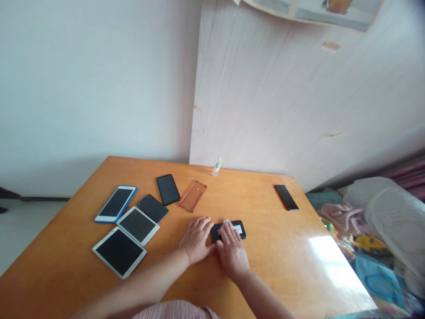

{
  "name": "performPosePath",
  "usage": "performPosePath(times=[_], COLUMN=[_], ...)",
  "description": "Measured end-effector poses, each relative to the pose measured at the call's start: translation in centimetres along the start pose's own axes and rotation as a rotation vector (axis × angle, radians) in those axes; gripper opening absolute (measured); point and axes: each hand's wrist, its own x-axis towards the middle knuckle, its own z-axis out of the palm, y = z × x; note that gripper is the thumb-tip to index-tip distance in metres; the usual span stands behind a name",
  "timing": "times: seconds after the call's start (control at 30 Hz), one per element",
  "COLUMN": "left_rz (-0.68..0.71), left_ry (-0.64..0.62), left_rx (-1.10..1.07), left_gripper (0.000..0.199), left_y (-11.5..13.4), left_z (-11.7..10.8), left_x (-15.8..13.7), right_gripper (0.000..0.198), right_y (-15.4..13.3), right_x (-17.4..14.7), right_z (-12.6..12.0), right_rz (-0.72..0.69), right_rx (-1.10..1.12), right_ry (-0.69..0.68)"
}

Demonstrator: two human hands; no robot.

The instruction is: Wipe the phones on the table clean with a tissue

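Note:
A dark phone (243, 227) with a white label on its upward face lies crosswise on the wooden table, between my hands. My left hand (196, 239) grips its left end, thumb and fingers at the edge. Pressed down over the phone's middle is my right hand (231, 250), with a small white wipe (226, 221) under its fingertips. My palm and fingers cover most of the wipe and part of the phone. Beyond them stands a small clear bottle (216, 167) with a pale green top.
On the table (265, 266), left, lie a blue-edged white phone (116, 204), two white tablets (138, 226) and two dark devices (168, 189). A brown phone case (193, 196) lies nearer the middle. Another phone (286, 197) rests far right. Walls border the back; bedding (381, 221) lies right.

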Motion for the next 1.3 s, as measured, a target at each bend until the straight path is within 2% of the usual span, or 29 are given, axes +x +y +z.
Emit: performPosePath(times=[0.07, 0.1, 0.13, 0.23, 0.27, 0.3, 0.43, 0.47, 0.53, 0.63, 0.67, 0.7, 0.8, 0.83, 0.87, 0.9, 1.0, 1.03, 1.1, 1.2, 1.23, 1.3], left_rz=[-0.003, -0.007, -0.011, -0.012, -0.012, -0.01, -0.014, -0.017, -0.023, -0.016, -0.013, -0.011, -0.017, -0.019, -0.019, -0.018, -0.007, -0.004, -0.005, -0.01, -0.011, -0.008], left_ry=[-0.005, -0.003, 0.002, 0.014, 0.016, 0.015, 0.021, 0.024, 0.03, 0.032, 0.03, 0.026, 0.021, 0.023, 0.026, 0.03, 0.037, 0.038, 0.043, 0.048, 0.048, 0.048], left_rx=[-0.007, -0.008, -0.007, -0.007, -0.008, -0.01, -0.026, -0.029, -0.031, -0.022, -0.018, -0.016, -0.01, -0.009, -0.009, -0.01, -0.019, -0.022, -0.024, -0.013, -0.012, -0.012], left_gripper=[0.057, 0.057, 0.058, 0.065, 0.066, 0.065, 0.054, 0.054, 0.057, 0.063, 0.063, 0.062, 0.051, 0.05, 0.051, 0.054, 0.062, 0.062, 0.061, 0.059, 0.059, 0.061], left_y=[0.0, 0.0, 0.0, 0.1, 0.1, 0.1, 0.0, -0.1, 0.0, 0.0, 0.0, 0.0, 0.0, -0.1, 0.0, 0.0, 0.1, 0.2, 0.2, 0.2, 0.2, 0.3], left_z=[0.0, 0.0, 0.0, 0.1, 0.1, 0.1, 0.2, 0.2, 0.2, 0.2, 0.2, 0.2, 0.3, 0.3, 0.3, 0.3, 0.2, 0.1, 0.1, 0.1, 0.1, 0.1], left_x=[0.0, 0.0, 0.0, 0.0, 0.0, 0.0, -0.1, -0.1, -0.1, 0.0, 0.0, 0.0, 0.0, 0.0, 0.0, 0.0, 0.0, 0.0, 0.0, 0.0, 0.0, 0.0], right_gripper=[0.046, 0.045, 0.045, 0.046, 0.047, 0.048, 0.049, 0.049, 0.047, 0.048, 0.049, 0.049, 0.051, 0.052, 0.052, 0.051, 0.05, 0.052, 0.054, 0.054, 0.052, 0.048], right_y=[-1.0, -1.0, -0.7, 0.5, 0.6, 0.3, -1.5, -1.5, -0.7, 0.6, 0.5, 0.2, -1.2, -1.3, -1.1, -0.7, 0.9, 1.1, 0.7, -0.2, -0.1, 0.6], right_x=[0.0, 0.1, 0.4, 1.5, 1.8, 1.9, 1.6, 1.6, 1.6, 1.8, 1.6, 1.3, -0.1, -0.6, -1.0, -1.2, -1.7, -1.9, -2.4, -3.2, -3.2, -2.8], right_z=[-0.1, -0.1, -0.2, -0.3, -0.2, 0.0, 0.3, 0.3, 0.2, 0.1, 0.2, 0.3, 0.5, 0.5, 0.5, 0.4, 0.2, 0.2, 0.1, -0.3, -0.4, -0.8], right_rz=[-0.179, -0.201, -0.162, 0.152, 0.213, 0.212, -0.122, -0.16, -0.087, 0.19, 0.216, 0.177, -0.128, -0.183, -0.179, -0.116, 0.193, 0.234, 0.147, -0.112, -0.133, -0.037], right_rx=[0.049, 0.054, 0.042, -0.05, -0.067, -0.065, 0.034, 0.043, 0.018, -0.062, -0.068, -0.055, 0.044, 0.064, 0.067, 0.051, -0.033, -0.045, -0.02, 0.061, 0.069, 0.038], right_ry=[-0.086, -0.109, -0.108, -0.004, 0.021, 0.021, -0.104, -0.118, -0.087, 0.03, 0.048, 0.043, -0.052, -0.073, -0.074, -0.052, 0.07, 0.087, 0.052, -0.065, -0.083, -0.067])
